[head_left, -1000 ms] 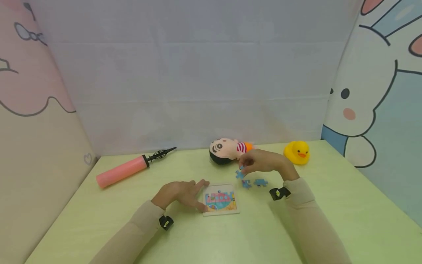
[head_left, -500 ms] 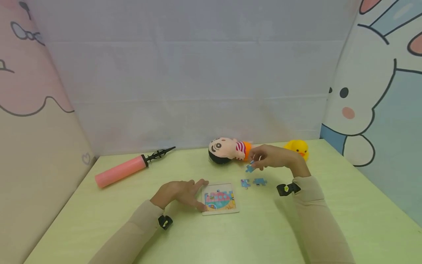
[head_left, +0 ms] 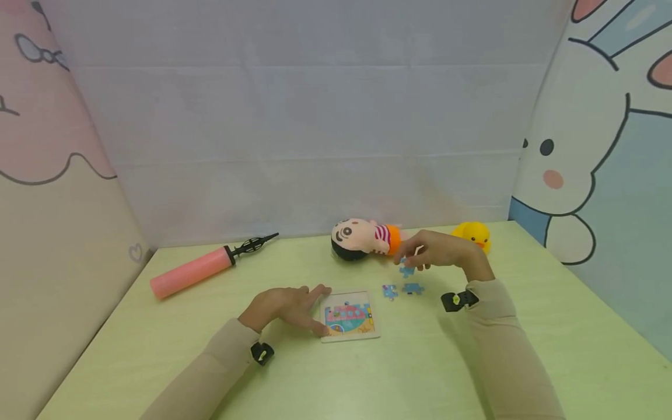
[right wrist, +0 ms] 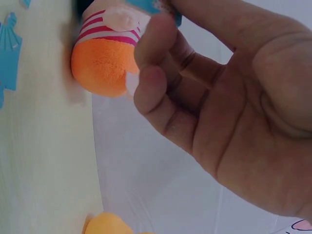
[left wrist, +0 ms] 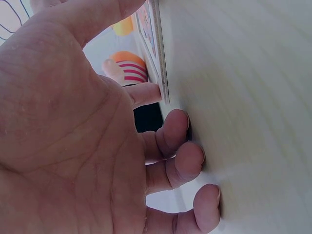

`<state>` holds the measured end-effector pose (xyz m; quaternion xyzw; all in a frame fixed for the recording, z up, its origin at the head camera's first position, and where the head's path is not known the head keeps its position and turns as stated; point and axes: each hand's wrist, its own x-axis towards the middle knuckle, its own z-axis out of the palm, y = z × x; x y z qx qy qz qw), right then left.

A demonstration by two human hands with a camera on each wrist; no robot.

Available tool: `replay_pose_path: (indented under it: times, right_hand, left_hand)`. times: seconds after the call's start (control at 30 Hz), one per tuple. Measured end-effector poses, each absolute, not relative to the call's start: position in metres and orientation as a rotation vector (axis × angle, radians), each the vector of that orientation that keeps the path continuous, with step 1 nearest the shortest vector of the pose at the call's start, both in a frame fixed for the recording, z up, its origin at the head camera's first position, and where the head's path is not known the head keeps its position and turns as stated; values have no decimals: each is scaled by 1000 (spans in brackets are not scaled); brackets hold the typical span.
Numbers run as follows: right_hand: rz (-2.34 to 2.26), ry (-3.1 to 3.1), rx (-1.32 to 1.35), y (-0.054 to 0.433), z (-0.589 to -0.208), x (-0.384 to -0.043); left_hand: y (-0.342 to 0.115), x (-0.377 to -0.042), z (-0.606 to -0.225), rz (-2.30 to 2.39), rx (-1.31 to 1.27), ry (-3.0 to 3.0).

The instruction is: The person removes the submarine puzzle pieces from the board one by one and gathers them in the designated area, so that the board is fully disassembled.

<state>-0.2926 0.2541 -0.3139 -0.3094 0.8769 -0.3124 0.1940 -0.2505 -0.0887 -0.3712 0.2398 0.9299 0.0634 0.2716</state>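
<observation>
A square jigsaw puzzle (head_left: 349, 322) in a pale frame lies on the table, mostly filled in, with a gap along its top. My left hand (head_left: 286, 308) rests at its left side, thumb and index finger spread to the two left corners; in the left wrist view, the other fingertips (left wrist: 189, 158) rest on the tabletop. To the right, my right hand (head_left: 438, 248) pinches a blue puzzle piece (head_left: 406, 272) above the table, partly seen at the top of the right wrist view. Just below it lie two loose pieces, one patterned piece (head_left: 389, 292) and one blue piece (head_left: 413, 289).
A doll (head_left: 357, 239) with a striped top lies at the back, close behind the right hand. A yellow rubber duck (head_left: 475, 233) sits behind the right wrist. At the left lies a pink hand pump (head_left: 191, 272) with a black nozzle. A pale back wall (head_left: 315, 116) bounds the table.
My right hand has moved right and slightly up with the puzzle piece, away from the puzzle, and now holds it above the loose pieces. The left hand has stayed in place.
</observation>
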Motion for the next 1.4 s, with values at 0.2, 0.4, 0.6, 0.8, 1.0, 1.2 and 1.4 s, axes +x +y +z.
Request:
replay_pose_path:
  times: [0.2, 0.4, 0.6, 0.8, 1.0, 1.2, 1.4]
  right_hand:
    - [-883, 2449, -877, 258, -323, -297]
    - [-834, 2445, -880, 262, -330, -299]
    - [-769, 2437, -842, 269, -334, -300]
    - [-771, 2406, -727, 274, -339, -299]
    - [-717, 2385, -592, 279, -341, -297]
    - [-657, 2378, -495, 287, -344, -298]
    - [-635, 2376, -403, 288, -345, -297]
  left_hand:
    - [-89, -249, -371, 186, 640, 2504]
    - [-88, -249, -371, 182, 632, 2499]
    - [-88, -249, -373, 172, 636, 2503]
    - [-89, -249, -372, 174, 639, 2505]
    - [-90, -248, -372, 184, 643, 2508]
    - [-90, -248, -371, 197, 649, 2506]
    - [-91, -249, -372, 200, 655, 2502]
